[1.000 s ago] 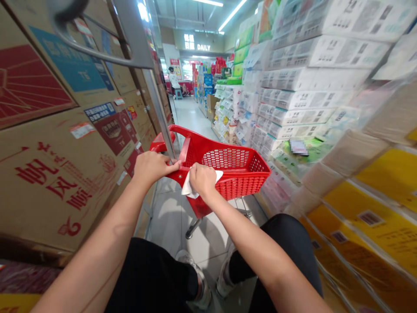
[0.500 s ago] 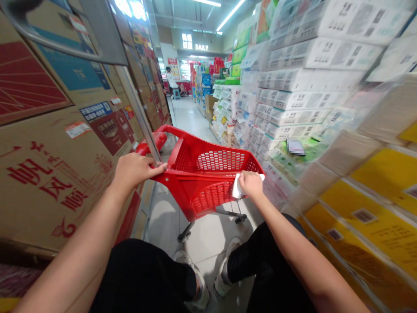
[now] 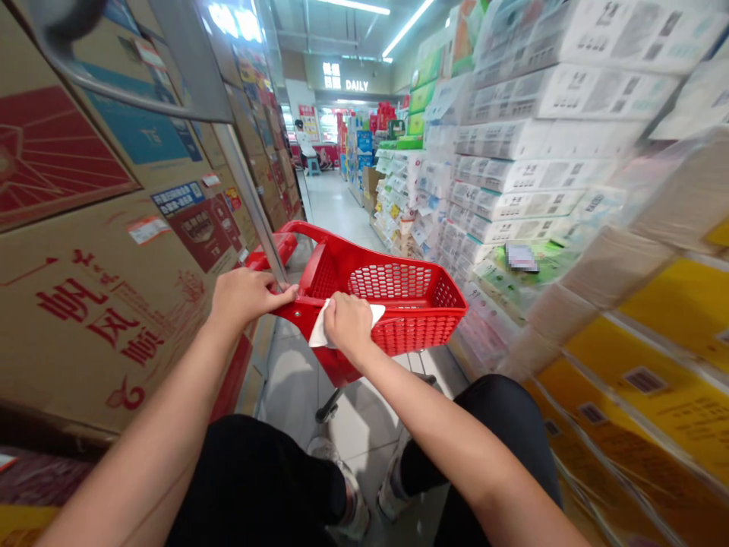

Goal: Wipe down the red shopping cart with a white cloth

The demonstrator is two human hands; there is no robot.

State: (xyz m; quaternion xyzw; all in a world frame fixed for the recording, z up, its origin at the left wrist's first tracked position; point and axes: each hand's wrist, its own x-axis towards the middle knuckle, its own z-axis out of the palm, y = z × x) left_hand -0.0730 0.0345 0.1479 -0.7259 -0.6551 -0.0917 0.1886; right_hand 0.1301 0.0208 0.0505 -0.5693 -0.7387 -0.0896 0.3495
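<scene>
A red plastic shopping cart (image 3: pixel 421 328) with perforated basket sides stands in front of me. My left hand (image 3: pixel 247 295) is closed around the cart's frame at its left end, beside the upright metal pole (image 3: pixel 254 194). My right hand (image 3: pixel 348 319) grips a white cloth (image 3: pixel 320 328) and presses it on the cart's near top rim, close to the left end. Cloth edges stick out on both sides of the fist. Inside, the part of the basket that shows holds nothing.
Stacked cardboard cartons (image 3: pixel 114 296) rise on the left. White wrapped packs (image 3: pixel 512 175) and yellow packs (image 3: pixel 654 372) are piled on the right. An aisle (image 3: pixel 336 201) of pale floor runs ahead, where a person (image 3: pixel 304 140) sits on a blue stool (image 3: pixel 313 165).
My right hand has slid left with the cloth along the rim, from the basket's right end to near my left hand. My left hand keeps its hold; the view has shifted slightly.
</scene>
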